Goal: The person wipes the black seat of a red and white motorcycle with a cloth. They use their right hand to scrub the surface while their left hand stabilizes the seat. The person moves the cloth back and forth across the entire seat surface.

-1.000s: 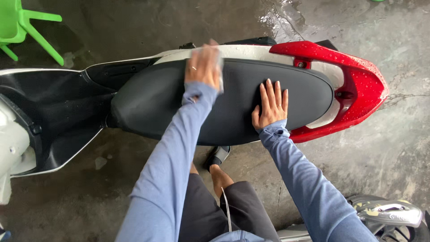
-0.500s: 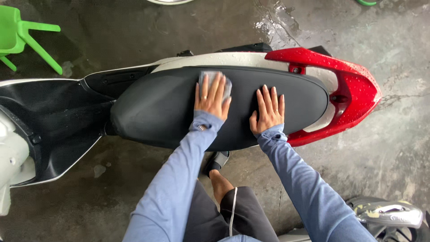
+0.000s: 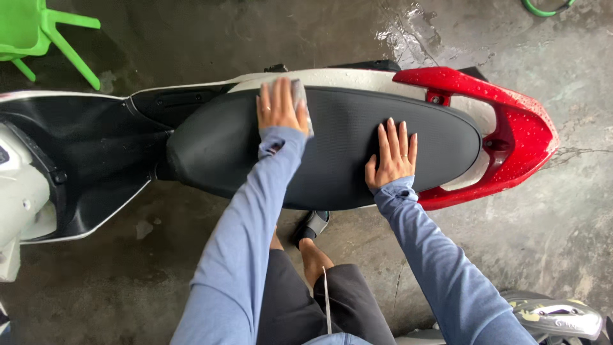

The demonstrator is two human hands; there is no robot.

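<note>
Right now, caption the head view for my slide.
Left hand presses a grey cloth on the scooter seat; right hand lies flat.

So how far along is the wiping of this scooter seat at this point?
Under way, and I can't put a fraction on it. The black seat looks matt and free of drops. The left hand presses a grey cloth on the seat's far edge, while the right hand lies flat on the seat, steadying. Water drops still cover the red tail panel, and the white side trim looks wet too, so those remain.
</note>
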